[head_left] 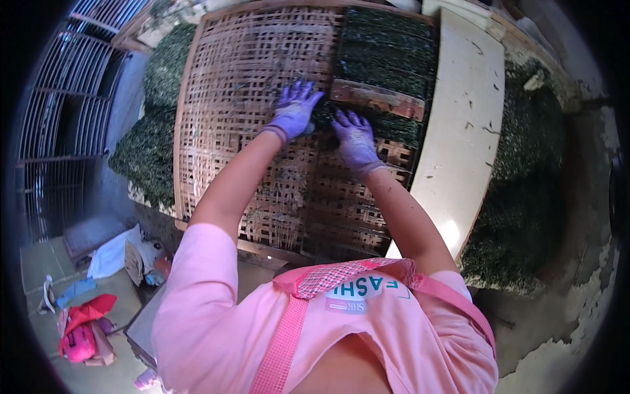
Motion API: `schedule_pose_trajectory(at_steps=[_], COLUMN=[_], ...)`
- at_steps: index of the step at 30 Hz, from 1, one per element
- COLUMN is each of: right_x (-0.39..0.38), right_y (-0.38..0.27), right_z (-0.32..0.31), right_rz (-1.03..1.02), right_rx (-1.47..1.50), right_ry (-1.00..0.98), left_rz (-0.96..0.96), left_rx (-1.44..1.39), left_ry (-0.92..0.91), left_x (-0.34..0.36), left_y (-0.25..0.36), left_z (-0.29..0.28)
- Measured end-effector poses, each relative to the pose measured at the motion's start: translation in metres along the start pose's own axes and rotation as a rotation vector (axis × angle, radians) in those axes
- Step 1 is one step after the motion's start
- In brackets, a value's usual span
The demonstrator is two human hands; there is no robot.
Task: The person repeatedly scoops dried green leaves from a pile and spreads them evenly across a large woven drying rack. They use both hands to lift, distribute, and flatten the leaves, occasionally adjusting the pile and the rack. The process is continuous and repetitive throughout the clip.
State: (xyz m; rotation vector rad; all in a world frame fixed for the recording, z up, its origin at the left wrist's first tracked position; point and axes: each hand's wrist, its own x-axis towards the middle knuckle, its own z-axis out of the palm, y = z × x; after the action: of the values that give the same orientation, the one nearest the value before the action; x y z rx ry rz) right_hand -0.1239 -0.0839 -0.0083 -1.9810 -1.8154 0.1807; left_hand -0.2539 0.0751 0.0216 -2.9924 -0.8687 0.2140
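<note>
A large woven bamboo tray [256, 52] in a wooden frame lies before me. Dark green leafy matter [387, 52] covers its far right part, and a narrower strip runs nearer to me. Across the leaves lies a worn reddish-brown wooden strip [379, 98]. My left hand [292, 113], in a purple glove, rests with fingers spread on the bare weave left of the leaves. My right hand [356, 141], gloved alike, reaches flat with fingers apart to the near edge of the leaf strip. Nothing shows gripped in either hand.
A long cream board [464, 118] flanks the tray on the right. Heaps of dark green leaves lie beyond it [522, 171] and left of the tray [154, 144]. Metal bars [72, 65] stand at far left. Lower left, bags and cloths surround a red cloth item [90, 312].
</note>
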Motion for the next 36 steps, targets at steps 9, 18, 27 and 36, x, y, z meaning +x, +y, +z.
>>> schedule_pose_trajectory(at_steps=[9,18,27,36], right_x=[0.002,-0.031,-0.005,0.016], right_y=[0.002,0.03,0.057,0.057], right_z=[-0.02,-0.065,-0.075,-0.082], right_rz=[-0.037,-0.236,0.269,0.073], right_rx=[0.097,-0.27,0.223,-0.097], right_ry=[-0.063,0.031,0.425,0.269], left_rz=[0.385,-0.118,0.208,-0.098], left_rx=[-1.094,-0.424,-0.179,-0.433], left_ry=[-0.238,0.574,0.292,0.827], left_x=[0.057,-0.002,-0.021,-0.032], left_y=[0.029,0.059,0.065,0.07], left_z=[-0.072,0.043,0.058,0.055])
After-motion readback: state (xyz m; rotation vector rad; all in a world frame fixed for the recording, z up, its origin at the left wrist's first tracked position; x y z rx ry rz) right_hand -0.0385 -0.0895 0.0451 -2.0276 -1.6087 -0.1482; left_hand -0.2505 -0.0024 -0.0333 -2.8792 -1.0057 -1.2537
